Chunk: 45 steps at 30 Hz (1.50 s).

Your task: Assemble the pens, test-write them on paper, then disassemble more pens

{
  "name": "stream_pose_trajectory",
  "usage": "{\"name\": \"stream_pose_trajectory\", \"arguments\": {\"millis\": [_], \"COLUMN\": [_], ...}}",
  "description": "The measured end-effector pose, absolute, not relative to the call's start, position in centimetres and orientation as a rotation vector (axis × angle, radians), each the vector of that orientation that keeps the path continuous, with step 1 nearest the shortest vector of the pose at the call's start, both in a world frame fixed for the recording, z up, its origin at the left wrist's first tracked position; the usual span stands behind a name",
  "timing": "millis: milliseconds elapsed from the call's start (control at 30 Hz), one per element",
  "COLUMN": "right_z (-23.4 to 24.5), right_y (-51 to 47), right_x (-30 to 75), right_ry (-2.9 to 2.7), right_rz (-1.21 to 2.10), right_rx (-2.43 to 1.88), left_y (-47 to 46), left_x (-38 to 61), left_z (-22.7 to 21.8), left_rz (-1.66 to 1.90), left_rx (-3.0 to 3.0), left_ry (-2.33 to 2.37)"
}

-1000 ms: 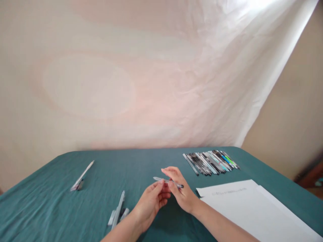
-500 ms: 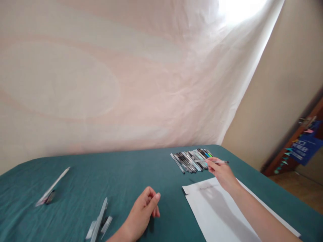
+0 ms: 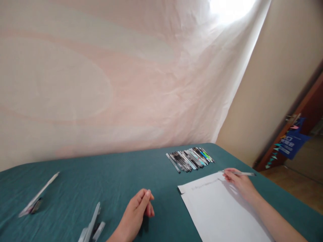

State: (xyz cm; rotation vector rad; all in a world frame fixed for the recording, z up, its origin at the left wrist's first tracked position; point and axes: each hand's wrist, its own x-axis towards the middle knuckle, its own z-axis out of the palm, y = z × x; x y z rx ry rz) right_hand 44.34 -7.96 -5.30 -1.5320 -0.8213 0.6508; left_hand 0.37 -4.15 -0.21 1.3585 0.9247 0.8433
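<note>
My right hand [image 3: 239,183] pinches a clear pen [image 3: 239,173] and rests on the top right corner of a white sheet of paper [image 3: 217,211], beside a faint written line. My left hand [image 3: 137,211] lies on the teal tablecloth [image 3: 101,174] with its fingers loosely curled and nothing in them. A row of several pens [image 3: 189,158] lies side by side beyond the paper, toward the table's far edge.
Clear pen parts [image 3: 92,228] lie at my lower left. Another pen with a small dark piece [image 3: 37,196] sits at the far left. A pale cloth backdrop [image 3: 126,74] hangs behind the table. A doorway with a blue paper decoration [image 3: 290,143] shows at right.
My right hand carried the pen away from my left hand, out toward the pen row, then down to the paper's top right corner. My left hand dropped onto the cloth. The view swung right.
</note>
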Motion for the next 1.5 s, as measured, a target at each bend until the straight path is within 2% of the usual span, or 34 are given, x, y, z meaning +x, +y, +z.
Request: {"name": "stream_pose_trajectory", "arguments": {"millis": [200, 300, 633, 1233, 1500], "right_z": [-5.7, -5.7, -5.8, -6.0, -6.0], "right_y": [-8.2, -8.4, -8.4, -8.2, -8.2], "right_x": [43.5, 43.4, 43.3, 43.8, 43.7], "right_ry": [-1.127, -1.180, -1.191, -1.250, -1.248], "right_rz": [0.228, 0.129, 0.046, 0.013, 0.002], "right_rx": [-1.915, -1.973, -2.051, -2.075, -2.064], "left_y": [-4.2, -4.0, -3.6, -4.3, -3.8], "left_x": [0.5, 0.4, 0.1, 0.7, 0.6], "left_z": [-0.2, -0.6, -1.3, 0.4, -0.8], "left_rz": [0.827, 0.824, 0.765, 0.807, 0.807], "left_rx": [1.319, 1.318, 1.367, 1.383, 1.400], "left_ry": [0.895, 0.895, 0.874, 0.955, 0.930]}}
